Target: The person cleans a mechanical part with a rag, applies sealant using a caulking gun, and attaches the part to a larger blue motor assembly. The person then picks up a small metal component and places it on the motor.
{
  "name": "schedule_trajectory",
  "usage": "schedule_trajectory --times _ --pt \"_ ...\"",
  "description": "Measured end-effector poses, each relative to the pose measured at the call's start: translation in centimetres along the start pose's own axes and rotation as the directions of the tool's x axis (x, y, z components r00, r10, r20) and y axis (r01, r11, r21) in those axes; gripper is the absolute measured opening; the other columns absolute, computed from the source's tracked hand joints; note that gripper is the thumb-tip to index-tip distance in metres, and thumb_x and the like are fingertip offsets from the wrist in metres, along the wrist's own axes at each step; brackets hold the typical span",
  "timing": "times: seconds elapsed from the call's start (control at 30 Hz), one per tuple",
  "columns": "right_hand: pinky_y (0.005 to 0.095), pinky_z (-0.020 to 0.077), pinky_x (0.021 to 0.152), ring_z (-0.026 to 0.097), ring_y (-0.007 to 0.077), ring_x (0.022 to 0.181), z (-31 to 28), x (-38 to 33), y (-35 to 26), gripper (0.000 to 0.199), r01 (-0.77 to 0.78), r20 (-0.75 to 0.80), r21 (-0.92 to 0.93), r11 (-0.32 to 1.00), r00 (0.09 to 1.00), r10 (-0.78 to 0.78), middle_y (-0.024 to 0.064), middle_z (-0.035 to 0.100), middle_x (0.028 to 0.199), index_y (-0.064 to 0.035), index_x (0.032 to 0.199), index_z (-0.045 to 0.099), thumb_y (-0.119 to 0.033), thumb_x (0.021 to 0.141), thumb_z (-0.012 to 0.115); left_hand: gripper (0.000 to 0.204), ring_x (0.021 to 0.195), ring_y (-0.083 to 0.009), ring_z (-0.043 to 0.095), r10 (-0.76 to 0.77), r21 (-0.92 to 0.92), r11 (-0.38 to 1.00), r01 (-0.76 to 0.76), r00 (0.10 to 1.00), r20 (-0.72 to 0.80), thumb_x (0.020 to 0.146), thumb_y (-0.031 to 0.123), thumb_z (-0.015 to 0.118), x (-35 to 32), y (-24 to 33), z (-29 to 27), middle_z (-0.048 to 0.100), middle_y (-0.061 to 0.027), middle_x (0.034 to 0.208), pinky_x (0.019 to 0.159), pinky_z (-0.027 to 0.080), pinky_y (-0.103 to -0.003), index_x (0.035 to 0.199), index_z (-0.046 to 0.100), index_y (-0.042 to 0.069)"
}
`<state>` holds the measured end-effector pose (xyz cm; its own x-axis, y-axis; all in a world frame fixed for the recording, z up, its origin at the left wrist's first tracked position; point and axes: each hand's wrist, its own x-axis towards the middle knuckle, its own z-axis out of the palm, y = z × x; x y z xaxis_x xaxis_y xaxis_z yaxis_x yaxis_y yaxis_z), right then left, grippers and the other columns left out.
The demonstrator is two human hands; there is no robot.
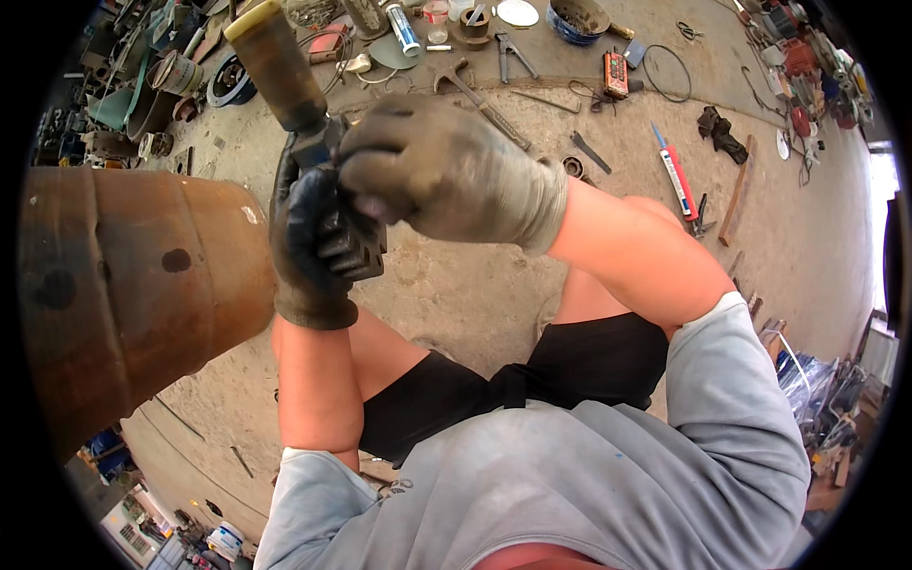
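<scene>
In my gloved left hand (pixel 309 242), fingers are wrapped round a dark ridged metal piece (pixel 353 245) held upright in front of me. From its top rises a thick brown cylinder (pixel 275 71) with a pale yellow end, tilted to the left; I cannot tell what kind of tool or part this is. My right hand (pixel 446 171), in a dirty grey glove, presses against the piece's right side with its fingers curled. Its fingertips are partly blurred, so anything small between them is hidden. The large rusty drum (pixel 142 275) stands just left of my left hand.
Beyond my hands a hammer (pixel 484 109), locking pliers (pixel 513 57) and an orange remote control (pixel 616 74) lie on the concrete floor. To the right are a red and white sealant tube (pixel 674 176), black gloves (pixel 722 135) and a wooden strip (pixel 738 190). Clutter lines both sides.
</scene>
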<state>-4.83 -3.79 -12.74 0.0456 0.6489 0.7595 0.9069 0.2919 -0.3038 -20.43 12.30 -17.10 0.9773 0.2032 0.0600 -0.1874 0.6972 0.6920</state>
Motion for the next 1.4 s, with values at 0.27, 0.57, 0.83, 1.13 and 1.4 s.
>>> schedule_trajectory --times 0.27,0.57,0.83,1.13,1.4 --pt "0.0422 0.0604 0.088 0.074 0.031 0.1 -0.9 -3.6 0.0 0.012 -0.404 0.567 0.033 0.914 0.761 0.316 0.0101 0.075 0.106 -0.014 0.105 0.075 -0.017 0.095 0.068 0.061 0.123 -0.0306 0.068 0.065 -0.322 0.938 -0.128 0.978 -0.2 0.112 0.047 0.053 -1.0 2.8 -3.6 0.069 -0.0194 0.135 0.11 0.055 -0.05 0.146 0.059 -0.003" --pt "0.0443 0.0612 0.085 0.077 0.0368 0.096 0.3 -1.8 0.1 0.042 -0.503 0.012 0.453 0.736 0.829 0.559 0.0197 0.075 0.102 0.0 0.129 0.063 -0.015 0.092 0.075 0.124 0.159 -0.0479 0.036 0.305 -0.283 0.921 -0.267 0.947 0.101 0.088 0.082 0.063 -1.1 3.4 -0.5 0.028 -0.0299 0.175 0.131 0.033 -0.062 0.176 0.017 0.009" --pt "0.0398 0.058 0.103 0.071 0.0298 0.116 1.8 -1.3 -1.8 0.077 -0.769 0.253 0.542 0.339 0.534 0.807 0.0198 0.074 0.118 -0.0006 0.15 0.047 -0.032 0.092 0.087 0.127 0.158 -0.0517 0.035 0.325 -0.106 0.937 -0.331 0.943 -0.071 0.084 0.081 0.07 -0.4 3.1 2.5 0.03 -0.0305 0.172 0.128 0.034 -0.067 0.176 0.018 0.01" --pt "0.0372 0.0637 0.094 0.078 0.0237 0.099 -0.7 -1.1 2.5 0.017 -0.613 -0.021 0.459 0.643 0.716 0.698 0.0114 0.08 0.102 0.0015 0.109 0.068 -0.015 0.105 0.067 0.129 0.152 -0.0534 0.042 0.329 0.081 0.944 -0.32 0.934 -0.139 0.081 0.074 0.079 -1.0 3.5 3.0 0.04 -0.0301 0.165 0.121 0.044 -0.072 0.174 0.02 0.007" --pt "0.0464 0.0578 0.074 0.071 0.0396 0.088 1.2 -0.4 -2.1 0.023 -0.37 -0.201 0.16 0.915 0.896 0.397 0.0167 0.073 0.099 -0.0056 0.114 0.077 -0.003 0.092 0.076 0.129 0.153 -0.049 0.043 0.309 -0.002 0.95 -0.311 0.946 -0.099 0.082 0.07 0.079 -0.9 2.9 3.5 0.038 -0.0302 0.167 0.123 0.046 -0.063 0.174 0.018 0.005"
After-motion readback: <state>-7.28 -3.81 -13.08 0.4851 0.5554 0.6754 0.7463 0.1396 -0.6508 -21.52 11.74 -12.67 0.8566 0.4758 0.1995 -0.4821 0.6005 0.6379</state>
